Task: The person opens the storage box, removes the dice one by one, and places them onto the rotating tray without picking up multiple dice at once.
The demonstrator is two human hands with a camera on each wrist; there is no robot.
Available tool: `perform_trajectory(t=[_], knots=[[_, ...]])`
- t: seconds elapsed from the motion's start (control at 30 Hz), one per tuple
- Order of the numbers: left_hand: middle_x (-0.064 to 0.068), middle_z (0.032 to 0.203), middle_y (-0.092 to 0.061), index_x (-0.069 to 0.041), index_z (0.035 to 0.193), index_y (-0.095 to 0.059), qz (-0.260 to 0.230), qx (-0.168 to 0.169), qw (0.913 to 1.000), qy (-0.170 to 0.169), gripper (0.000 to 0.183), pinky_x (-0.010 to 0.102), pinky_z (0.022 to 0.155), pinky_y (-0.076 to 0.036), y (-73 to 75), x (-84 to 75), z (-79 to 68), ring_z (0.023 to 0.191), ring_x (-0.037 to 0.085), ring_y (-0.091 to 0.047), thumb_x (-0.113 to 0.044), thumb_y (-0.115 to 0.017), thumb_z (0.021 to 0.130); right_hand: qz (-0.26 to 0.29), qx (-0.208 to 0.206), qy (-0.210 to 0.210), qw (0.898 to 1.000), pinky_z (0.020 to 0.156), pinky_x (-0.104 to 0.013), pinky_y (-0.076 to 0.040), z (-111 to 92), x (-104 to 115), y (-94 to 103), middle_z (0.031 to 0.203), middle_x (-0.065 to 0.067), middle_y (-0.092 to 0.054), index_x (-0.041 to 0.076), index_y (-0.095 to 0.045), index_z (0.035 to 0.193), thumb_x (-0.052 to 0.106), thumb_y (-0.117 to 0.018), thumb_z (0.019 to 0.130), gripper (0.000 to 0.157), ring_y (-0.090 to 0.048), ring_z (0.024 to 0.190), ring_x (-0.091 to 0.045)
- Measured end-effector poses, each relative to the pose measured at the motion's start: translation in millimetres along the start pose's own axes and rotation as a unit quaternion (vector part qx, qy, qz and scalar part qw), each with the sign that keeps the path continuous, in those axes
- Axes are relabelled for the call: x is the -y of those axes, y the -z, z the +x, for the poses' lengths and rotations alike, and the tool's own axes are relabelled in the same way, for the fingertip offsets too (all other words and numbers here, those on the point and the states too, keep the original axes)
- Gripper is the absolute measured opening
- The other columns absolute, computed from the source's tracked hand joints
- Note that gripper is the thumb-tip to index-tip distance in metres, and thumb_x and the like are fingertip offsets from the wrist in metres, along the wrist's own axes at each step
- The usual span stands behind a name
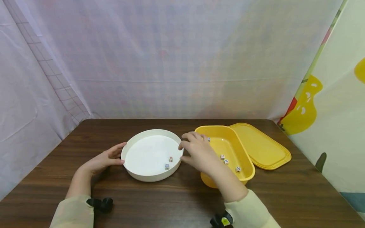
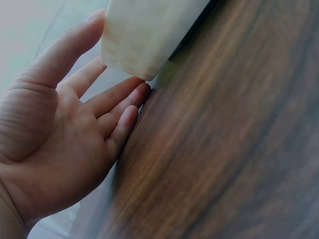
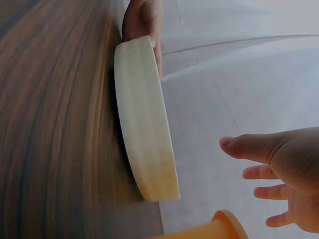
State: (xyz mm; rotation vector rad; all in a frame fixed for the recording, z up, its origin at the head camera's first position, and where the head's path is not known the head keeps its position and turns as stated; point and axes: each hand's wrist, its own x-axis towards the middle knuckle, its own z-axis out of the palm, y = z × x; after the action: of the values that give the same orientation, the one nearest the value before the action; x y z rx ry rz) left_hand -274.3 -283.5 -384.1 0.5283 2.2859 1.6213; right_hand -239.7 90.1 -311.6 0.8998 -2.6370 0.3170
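Note:
A round white tray with a low wall stands on the table, two dice lying inside toward its right. At its left side is my left hand, its thumb and fingers spread and extended against the outer wall; the left wrist view shows the thumb near the rim and fingertips by the lower edge. My right hand hovers between the tray's right rim and a yellow container. In the right wrist view its fingers are spread apart with nothing between them. Several dice sit in the yellow container.
A yellow lid lies on the table right of the container, close against it. The dark wooden table reaches back to a hanging pale curtain, with patterned cloth on the right side.

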Motion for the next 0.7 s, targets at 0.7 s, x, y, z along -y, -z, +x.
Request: perform_trajectory(t=[0.7], knots=[[0.032,0.147,-0.025,-0.001,0.152,-0.014,0.003,-0.006,1.0000,0.003,0.081,0.051,0.104,-0.021,1.1,3.9,2.5,0.134,0.044,-0.024,-0.011,-0.066,0.090,-0.023,-0.019,-0.044,0.999,0.094,-0.060,-0.029,-11.7,-32.6,15.8,0.125,-0.014,-0.055,0.015,-0.069,0.095,0.026,-0.081,0.078,0.023,-0.041,0.122,-0.037]])
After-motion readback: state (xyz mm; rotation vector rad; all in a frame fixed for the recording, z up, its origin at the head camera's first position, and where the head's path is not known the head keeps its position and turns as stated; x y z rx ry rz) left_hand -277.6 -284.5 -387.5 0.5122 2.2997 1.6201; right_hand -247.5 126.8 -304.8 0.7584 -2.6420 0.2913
